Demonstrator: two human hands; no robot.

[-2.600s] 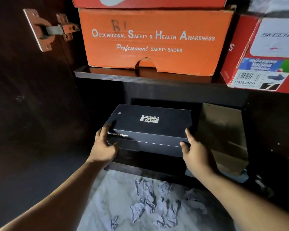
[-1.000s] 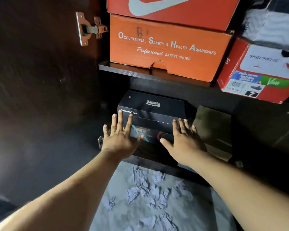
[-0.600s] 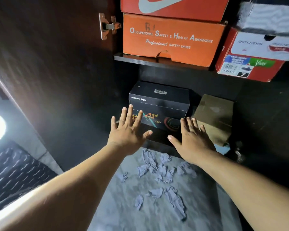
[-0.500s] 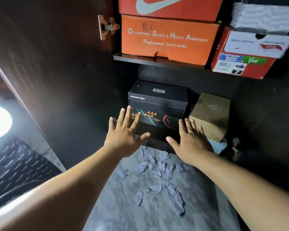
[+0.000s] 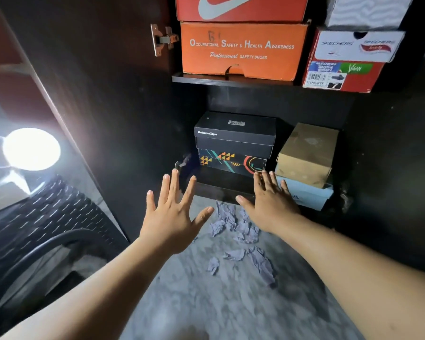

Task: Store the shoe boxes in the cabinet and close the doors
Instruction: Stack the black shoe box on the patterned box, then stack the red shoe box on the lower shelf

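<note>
A black shoe box (image 5: 233,137) lies on a patterned box (image 5: 231,161) on the bottom shelf of the dark cabinet (image 5: 231,78). My left hand (image 5: 173,217) hovers in front of the shelf with fingers spread, holding nothing. My right hand (image 5: 268,200) is flat with straight fingers, its fingertips by the lower right corner of the patterned box. An orange safety-shoe box (image 5: 243,50) sits on the upper shelf under a red box (image 5: 241,7). The left cabinet door (image 5: 96,94) stands wide.
A brown cardboard box (image 5: 307,153) rests on a pale blue box (image 5: 304,195) to the right. A red and white shoe box (image 5: 349,62) sits at upper right. Crumpled grey paper (image 5: 241,231) litters the marble floor. A bright lamp (image 5: 31,148) glares at left.
My hands let go of the black box after sliding it onto the shelf, then flattened against the boxes. Both have drawn back since; the left one is off the boxes now.
</note>
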